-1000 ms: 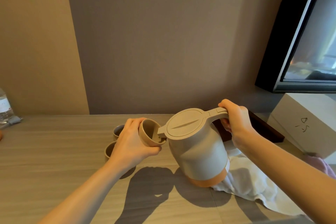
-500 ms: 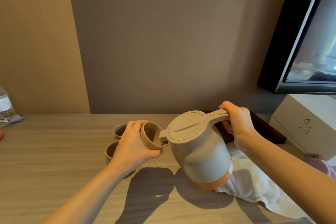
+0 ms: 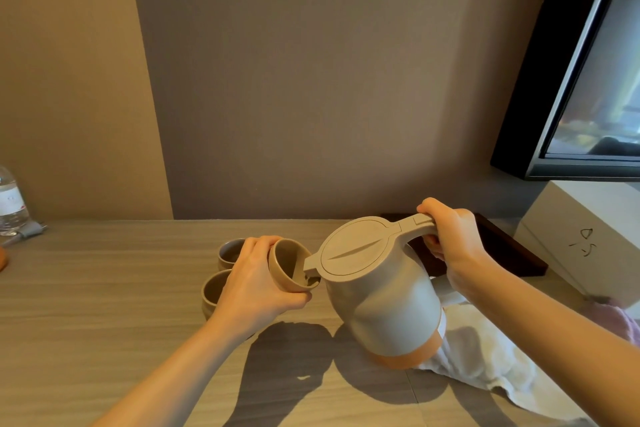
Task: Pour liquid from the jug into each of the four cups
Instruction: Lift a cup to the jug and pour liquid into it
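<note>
The right hand (image 3: 453,246) grips the handle of the tilted beige lidded plastic jug (image 3: 381,291), which looks heavy. The left hand (image 3: 256,284) wraps a small tan ceramic cup (image 3: 289,265), likely fragile, at the spout.

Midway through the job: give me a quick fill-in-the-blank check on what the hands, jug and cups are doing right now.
1. The right hand grips the jug by its ____.
2. The left hand holds a tilted cup with its mouth at the jug's ____.
3. Just beyond the left hand, ____ other cups show standing on the table.

Missing words: handle; spout; two.
</note>
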